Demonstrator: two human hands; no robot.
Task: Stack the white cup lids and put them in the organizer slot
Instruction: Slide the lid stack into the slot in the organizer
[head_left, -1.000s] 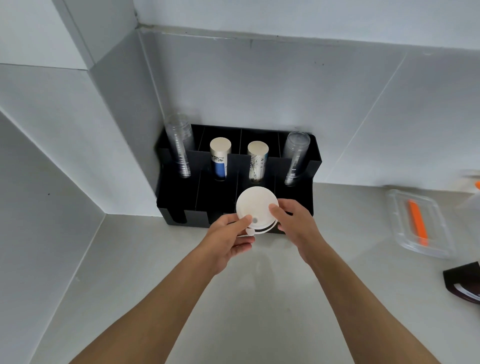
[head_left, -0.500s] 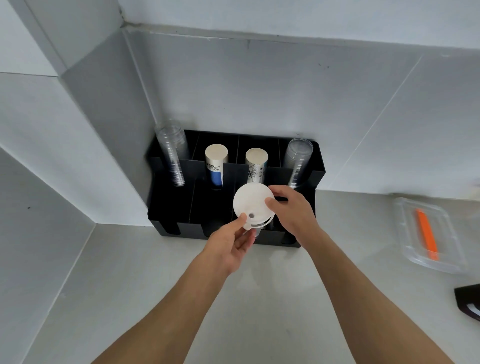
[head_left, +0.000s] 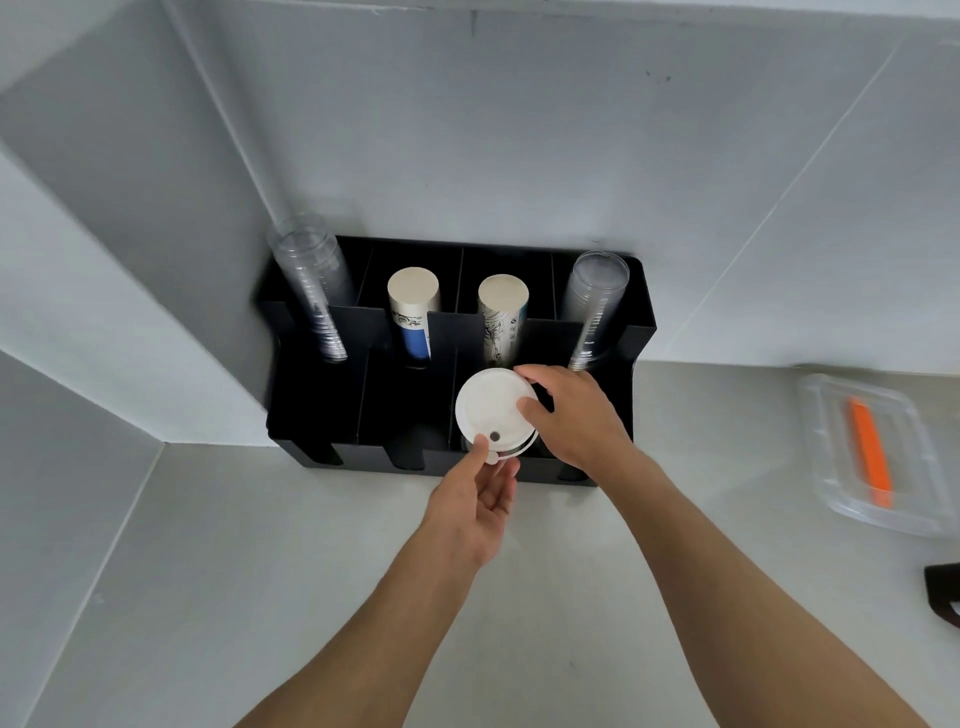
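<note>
A black organizer is set against the wall in the corner of the pale counter, its back row filled with two stacks of clear cups and two stacks of paper cups. The front slots are seen dark, and their contents cannot be told. The white cup lids are already gathered into a short stack (at least two rims are visible) and are held tilted over the third front slot from the left, not yet dropped in. The right hand is closed on the stack's far edge, while the left hand is kept half open, its thumb pressed on the near rim. Stacking is judged done; only lowering and release are left
</note>
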